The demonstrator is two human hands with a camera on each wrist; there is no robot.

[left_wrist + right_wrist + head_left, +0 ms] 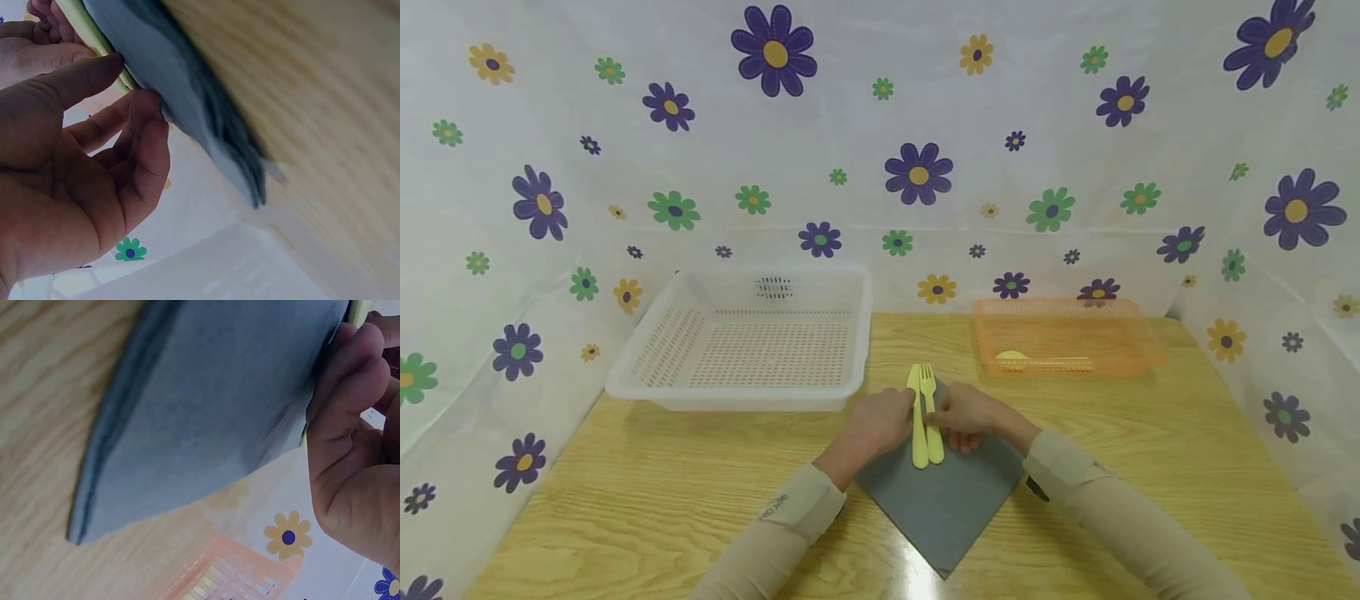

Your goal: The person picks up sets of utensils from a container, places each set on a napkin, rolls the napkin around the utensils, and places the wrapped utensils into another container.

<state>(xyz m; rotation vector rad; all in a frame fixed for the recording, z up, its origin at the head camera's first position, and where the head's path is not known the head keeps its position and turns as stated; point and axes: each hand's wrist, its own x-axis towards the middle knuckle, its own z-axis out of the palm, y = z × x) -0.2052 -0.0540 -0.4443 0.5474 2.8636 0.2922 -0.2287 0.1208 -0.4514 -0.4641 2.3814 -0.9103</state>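
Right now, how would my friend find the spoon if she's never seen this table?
Look at the wooden table, then its far right corner, where an orange basket sits. The spoon lies inside it, alone; the other yellow cutlery is on the grey napkin.

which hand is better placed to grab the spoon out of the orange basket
Right, probably. The spoon lies in the orange basket on the right side of the table, nearer the right hand. The left hand would have to cross over the knife and fork.

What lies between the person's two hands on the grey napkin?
In the head view, a yellow knife and a yellow fork lie side by side on the grey napkin, between the left hand and the right hand, whose fingers touch them.
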